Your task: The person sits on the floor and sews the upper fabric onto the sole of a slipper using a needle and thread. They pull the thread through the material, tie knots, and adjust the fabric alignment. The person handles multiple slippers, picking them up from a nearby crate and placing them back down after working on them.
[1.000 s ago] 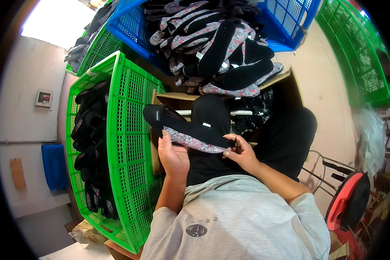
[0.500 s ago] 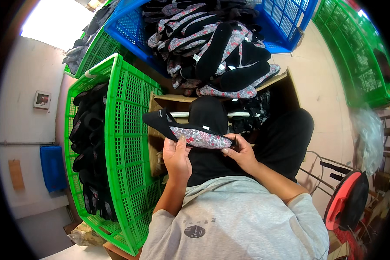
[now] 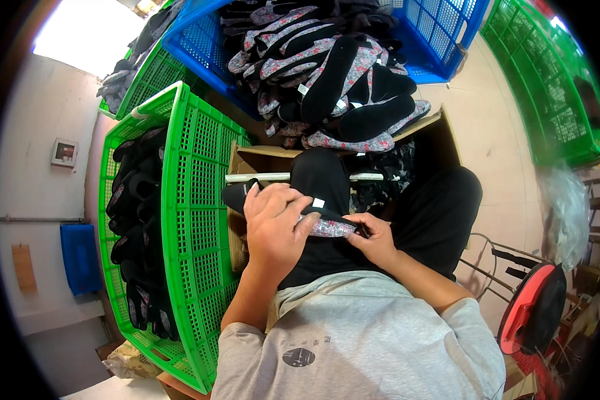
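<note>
Across my lap I hold a fabric slipper point(image 3: 332, 229), black with a grey-and-red floral side and a small white tag. My left hand point(image 3: 272, 223) lies over its left half from above, fingers curled on the black edge and thumb against the floral side. The hand covers much of that half, and only a black tip shows beyond it. At the right end, my right hand point(image 3: 373, 238) pinches the slipper between thumb and fingers. Ahead of my knees lies a heap of similar floral and black slippers point(image 3: 327, 80).
A green crate point(image 3: 200, 220) holding black slippers stands on edge at my left. Behind the heap sits a blue crate point(image 3: 440, 40). An open cardboard box point(image 3: 267, 160) with a white bar across it is by my knees. To the right is a red-and-black round seat point(image 3: 533, 310).
My left hand has gone from holding the slipper's lower edge to lying over its top. The floral side is now largely covered, while my right hand keeps its grip at the right end.
</note>
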`<state>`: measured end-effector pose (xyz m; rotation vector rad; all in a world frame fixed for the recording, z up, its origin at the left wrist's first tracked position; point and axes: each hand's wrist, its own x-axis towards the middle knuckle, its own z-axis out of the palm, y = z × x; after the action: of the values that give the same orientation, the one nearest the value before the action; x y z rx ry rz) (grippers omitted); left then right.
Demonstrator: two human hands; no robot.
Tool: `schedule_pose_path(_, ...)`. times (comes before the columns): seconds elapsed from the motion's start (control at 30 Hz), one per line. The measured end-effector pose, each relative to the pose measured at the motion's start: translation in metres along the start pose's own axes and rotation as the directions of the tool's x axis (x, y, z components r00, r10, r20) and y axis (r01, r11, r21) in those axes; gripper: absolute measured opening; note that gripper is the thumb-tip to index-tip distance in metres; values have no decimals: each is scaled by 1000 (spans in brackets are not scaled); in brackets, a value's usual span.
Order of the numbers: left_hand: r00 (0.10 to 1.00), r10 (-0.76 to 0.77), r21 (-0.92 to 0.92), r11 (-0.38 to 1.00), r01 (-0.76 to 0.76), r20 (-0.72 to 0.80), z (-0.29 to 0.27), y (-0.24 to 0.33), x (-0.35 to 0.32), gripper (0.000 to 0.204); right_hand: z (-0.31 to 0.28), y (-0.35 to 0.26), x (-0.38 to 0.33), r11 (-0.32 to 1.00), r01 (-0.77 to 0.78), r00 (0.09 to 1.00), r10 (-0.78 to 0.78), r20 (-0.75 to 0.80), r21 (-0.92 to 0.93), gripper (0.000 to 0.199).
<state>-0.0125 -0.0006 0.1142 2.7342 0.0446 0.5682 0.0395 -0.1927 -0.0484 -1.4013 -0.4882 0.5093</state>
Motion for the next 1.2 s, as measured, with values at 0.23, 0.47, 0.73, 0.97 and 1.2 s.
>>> schedule_pose_path(0.23,988,4,-201,979,28,156,21,-14,-8,15,-3,-3,-3,991,-126,992,126,-15,46,30)
schedule_pose_path(0.47,997,62,-281,957,-72,-44,41,-22,-3,6,-1,-2,-1,986,-145,989,146,-17,83,27)
schedule_pose_path(0.73,989,-66,-356,934,16,-130,47,-22,-2,9,-13,-5,0,975,-200,979,195,63,93,30)
schedule_pose_path(0.97,968,-120,-395,918,24,-222,62,-19,-7,9,-44,-28,10,949,-311,907,314,282,-55,35)
schedule_pose_path(1.2,946,-179,-425,904,50,-269,66,-18,-3,11,-66,-40,30,977,-208,925,214,315,-52,40)
